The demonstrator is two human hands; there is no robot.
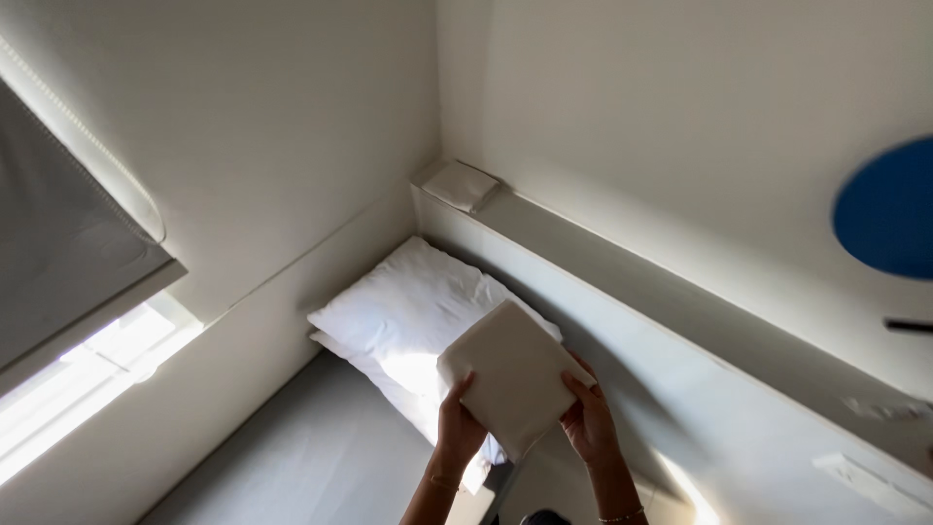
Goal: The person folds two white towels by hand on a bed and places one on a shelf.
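You hold a folded beige cloth (512,377), square and flat, above the near edge of the white pillow (413,316) that lies at the head of the bed. Your left hand (458,425) grips the cloth's lower left edge, fingers closed over it; your right hand (588,420) clamps its right edge the same way. The cloth appears light and soft, likely to sag or unfold if held by one corner, so support it along two opposite edges as you do now. Beyond the pillow, a second folded beige piece (459,184) rests on the ledge (622,282) in the wall corner. To the pillow's right, high on the wall, a round blue sign (889,209) shows partly; no lettering is visible on it.
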